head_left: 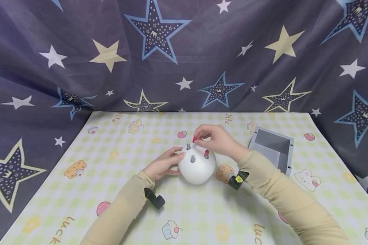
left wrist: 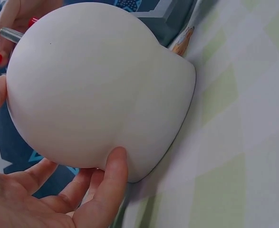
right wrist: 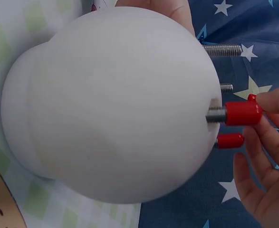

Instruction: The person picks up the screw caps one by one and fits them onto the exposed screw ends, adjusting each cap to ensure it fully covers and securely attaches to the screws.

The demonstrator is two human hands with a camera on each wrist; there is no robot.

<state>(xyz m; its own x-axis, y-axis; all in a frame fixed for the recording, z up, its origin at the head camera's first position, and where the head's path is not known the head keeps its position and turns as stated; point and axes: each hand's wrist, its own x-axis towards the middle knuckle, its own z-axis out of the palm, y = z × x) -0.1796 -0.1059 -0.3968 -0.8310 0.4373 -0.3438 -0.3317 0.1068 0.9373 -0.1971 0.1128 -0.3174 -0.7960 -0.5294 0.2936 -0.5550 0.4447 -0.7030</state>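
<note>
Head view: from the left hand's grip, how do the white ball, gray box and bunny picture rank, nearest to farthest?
1. White ball: touching the left grip.
2. Gray box: to the right, past the ball.
3. Bunny picture: printed, right of the box.

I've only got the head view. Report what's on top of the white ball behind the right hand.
Observer: The right wrist view shows another threaded post on the white ball there, fitted with a red cap.
Operator: Now tell me what's under the ball.
Observer: From the left wrist, it joins a narrower white base, which stands on the checked tablecloth.
Operator: Describe the hold low down.
Observer: One fingertip of the left hand rests near where ball and base meet.
</note>
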